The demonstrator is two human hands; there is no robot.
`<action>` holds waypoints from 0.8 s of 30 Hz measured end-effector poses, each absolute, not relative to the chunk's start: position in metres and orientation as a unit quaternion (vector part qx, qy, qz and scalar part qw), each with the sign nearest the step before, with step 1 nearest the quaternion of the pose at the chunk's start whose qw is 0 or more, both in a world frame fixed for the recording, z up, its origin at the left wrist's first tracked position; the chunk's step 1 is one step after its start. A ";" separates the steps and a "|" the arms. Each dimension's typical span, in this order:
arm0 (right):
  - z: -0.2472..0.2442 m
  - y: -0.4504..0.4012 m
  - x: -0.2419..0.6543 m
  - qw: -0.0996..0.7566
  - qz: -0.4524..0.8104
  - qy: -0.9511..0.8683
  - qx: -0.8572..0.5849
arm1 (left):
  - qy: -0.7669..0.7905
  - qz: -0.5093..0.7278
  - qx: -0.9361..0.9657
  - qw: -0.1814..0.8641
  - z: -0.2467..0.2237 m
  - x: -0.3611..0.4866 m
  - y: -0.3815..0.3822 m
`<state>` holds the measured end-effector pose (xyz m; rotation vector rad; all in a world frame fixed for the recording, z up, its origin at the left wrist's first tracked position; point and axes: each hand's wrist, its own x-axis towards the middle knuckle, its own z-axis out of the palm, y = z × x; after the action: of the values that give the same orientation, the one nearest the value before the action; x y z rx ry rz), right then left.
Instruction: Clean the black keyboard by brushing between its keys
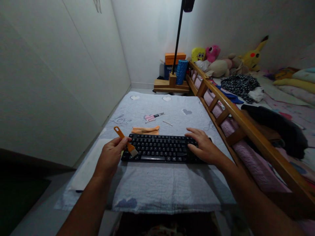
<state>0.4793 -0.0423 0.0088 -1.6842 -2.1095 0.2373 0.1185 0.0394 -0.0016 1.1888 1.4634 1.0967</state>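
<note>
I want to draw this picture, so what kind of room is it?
It looks like a bedroom. On the right there's a bed with a wooden rail, and soft toys sit at its far end. What seems to be a tall white cupboard stands on the left.

keyboard (159, 148): 1 | brush (131, 148): 1 | orange cloth (145, 130): 1 | cotton swabs (167, 123): 2
</note>
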 end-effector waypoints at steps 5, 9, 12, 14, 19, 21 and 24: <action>0.020 0.044 0.399 0.135 0.178 -0.819 -0.529 | 0.574 0.474 0.477 0.467 0.001 0.117 0.035; 0.016 0.096 0.356 0.009 0.192 -0.843 -0.502 | 0.579 0.495 0.457 0.459 0.000 0.114 0.032; 0.011 0.118 0.343 -0.045 0.197 -0.851 -0.484 | 0.590 0.499 0.447 0.451 -0.001 0.114 0.030; 0.008 0.125 0.343 -0.052 0.201 -0.851 -0.482 | 0.593 0.497 0.445 0.451 -0.002 0.115 0.029; 0.008 0.126 0.375 -0.026 0.196 -0.846 -0.495 | 0.598 0.491 0.442 0.454 -0.005 0.115 0.028; 0.009 0.124 0.400 0.053 0.199 -0.830 -0.518 | 0.599 0.489 0.441 0.455 -0.005 0.117 0.027; 0.008 0.118 0.441 0.156 0.178 -0.794 -0.559 | 0.600 0.484 0.442 0.459 -0.003 0.123 0.026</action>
<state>0.4412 0.1182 0.0081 -1.6017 -2.2743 0.5098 0.1228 0.0263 -0.0033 1.0897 1.4774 1.1914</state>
